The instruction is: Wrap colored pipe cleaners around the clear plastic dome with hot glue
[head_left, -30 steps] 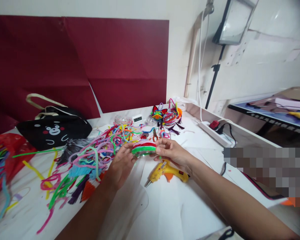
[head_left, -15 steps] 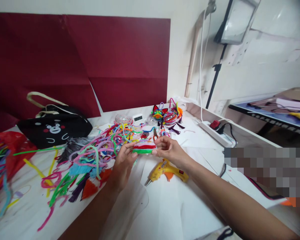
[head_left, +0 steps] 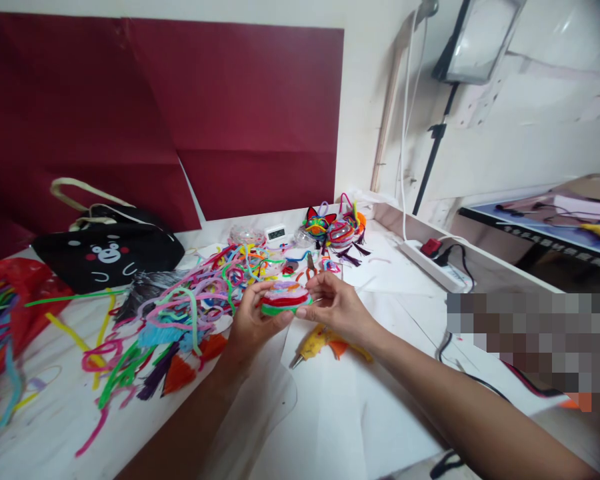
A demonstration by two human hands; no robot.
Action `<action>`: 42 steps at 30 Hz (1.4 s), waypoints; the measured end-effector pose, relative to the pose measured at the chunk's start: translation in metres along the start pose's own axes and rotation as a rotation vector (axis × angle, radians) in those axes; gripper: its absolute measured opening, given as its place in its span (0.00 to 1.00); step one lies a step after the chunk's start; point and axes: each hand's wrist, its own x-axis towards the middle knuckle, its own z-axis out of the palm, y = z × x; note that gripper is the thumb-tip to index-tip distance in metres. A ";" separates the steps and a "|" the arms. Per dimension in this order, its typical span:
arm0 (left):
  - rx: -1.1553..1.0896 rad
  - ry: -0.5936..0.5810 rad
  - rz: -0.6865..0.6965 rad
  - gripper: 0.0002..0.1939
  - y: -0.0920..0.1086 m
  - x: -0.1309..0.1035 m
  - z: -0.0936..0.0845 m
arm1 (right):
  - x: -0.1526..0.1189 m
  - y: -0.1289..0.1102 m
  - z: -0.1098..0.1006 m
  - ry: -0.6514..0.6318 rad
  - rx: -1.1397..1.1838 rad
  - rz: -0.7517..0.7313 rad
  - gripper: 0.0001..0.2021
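Note:
Between my two hands is a small rounded craft piece (head_left: 286, 299) wrapped in pipe cleaners, with bands of green, red and pale purple. My left hand (head_left: 254, 320) grips its left side, thumb along the lower edge. At the right edge, the fingertips of my right hand (head_left: 336, 305) pinch it. A yellow glue gun (head_left: 316, 343) lies on the white paper just below, its metal nozzle pointing to the lower left. Pliers with orange handles (head_left: 309, 267) lie right behind the piece. A tangle of colourful pipe cleaners (head_left: 195, 310) spreads beside my left hand.
Finished-looking craft pieces with tassels (head_left: 341, 232) sit at the back, near a small digital clock (head_left: 275, 234). A black bag (head_left: 107, 253) and a red plastic bag (head_left: 35, 293) stand left. On the right, a power strip (head_left: 437, 268) runs along the table's raised edge.
The craft piece has tilted in my hands, so more of its top with the pale purple band shows. My left thumb has moved right along its lower edge.

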 end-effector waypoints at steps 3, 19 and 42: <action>-0.007 0.008 0.003 0.29 -0.001 0.001 0.000 | -0.002 -0.001 0.001 -0.009 -0.048 -0.023 0.24; -0.120 0.088 0.008 0.28 -0.001 0.002 -0.001 | -0.007 -0.012 -0.002 0.015 -0.307 -0.202 0.16; -0.169 0.085 -0.051 0.28 -0.004 0.006 -0.003 | -0.008 -0.021 -0.001 -0.120 0.062 0.125 0.19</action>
